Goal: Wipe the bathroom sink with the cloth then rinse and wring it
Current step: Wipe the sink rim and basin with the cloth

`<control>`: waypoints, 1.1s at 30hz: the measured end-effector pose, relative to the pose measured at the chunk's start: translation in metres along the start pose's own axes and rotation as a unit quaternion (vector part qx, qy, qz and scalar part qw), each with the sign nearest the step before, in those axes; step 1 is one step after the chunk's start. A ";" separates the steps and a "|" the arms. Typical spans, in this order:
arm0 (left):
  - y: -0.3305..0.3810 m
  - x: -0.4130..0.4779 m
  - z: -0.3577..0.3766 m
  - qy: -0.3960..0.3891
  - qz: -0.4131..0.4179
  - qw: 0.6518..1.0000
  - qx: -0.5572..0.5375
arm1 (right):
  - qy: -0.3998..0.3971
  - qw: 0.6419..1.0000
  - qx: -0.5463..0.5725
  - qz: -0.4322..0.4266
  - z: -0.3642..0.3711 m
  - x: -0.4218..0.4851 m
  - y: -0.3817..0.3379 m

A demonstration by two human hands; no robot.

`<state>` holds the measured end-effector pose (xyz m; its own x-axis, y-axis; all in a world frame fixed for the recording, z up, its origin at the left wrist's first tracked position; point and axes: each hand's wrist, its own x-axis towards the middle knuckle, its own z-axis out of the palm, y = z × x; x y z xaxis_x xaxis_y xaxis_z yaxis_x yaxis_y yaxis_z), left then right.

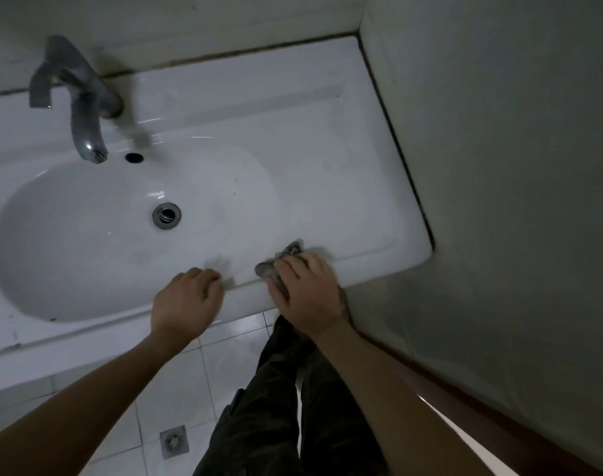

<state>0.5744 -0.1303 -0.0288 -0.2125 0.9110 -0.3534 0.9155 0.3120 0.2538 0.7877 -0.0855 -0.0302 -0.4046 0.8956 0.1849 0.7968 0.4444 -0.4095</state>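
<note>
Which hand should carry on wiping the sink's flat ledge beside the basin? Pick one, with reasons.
Right. The right hand already presses the cloth onto the sink's front rim, next to that ledge. The left hand is bare, resting on the rim by the basin.

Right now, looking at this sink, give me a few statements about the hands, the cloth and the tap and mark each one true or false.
1. The right hand presses the cloth on the sink's front rim. True.
2. The left hand holds the cloth. False: it rests bare on the front rim, apart from the cloth.
3. Water runs from the tap. False: no stream shows at the spout.
4. The drain in the basin is uncovered. True.
5. The cloth lies in the basin under the tap. False: it is at the rim near the right corner.
</note>
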 end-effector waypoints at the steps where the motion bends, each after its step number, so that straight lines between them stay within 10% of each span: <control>1: 0.001 0.000 0.000 -0.001 -0.002 1.000 -0.004 | -0.004 1.000 -0.004 -0.004 -0.007 0.000 0.015; 8: 0.001 0.000 0.003 0.014 -0.007 1.000 -0.005 | 0.083 0.993 -0.054 0.060 -0.048 -0.009 0.132; 18: 0.003 0.002 0.002 0.018 -0.011 1.000 -0.007 | 0.051 0.997 0.021 0.049 0.033 -0.007 -0.051; 23: 0.001 0.000 0.000 0.010 -0.009 1.000 -0.021 | 0.022 0.998 -0.017 -0.061 0.015 -0.007 -0.015; 33: -0.002 0.000 0.004 0.027 0.018 0.999 -0.025 | 0.142 0.982 -0.023 0.121 0.020 -0.010 -0.013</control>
<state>0.5743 -0.1320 -0.0330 -0.1999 0.9347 -0.2940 0.9050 0.2911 0.3102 0.7722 -0.1007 -0.0449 -0.0647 0.9410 0.3321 0.8760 0.2129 -0.4327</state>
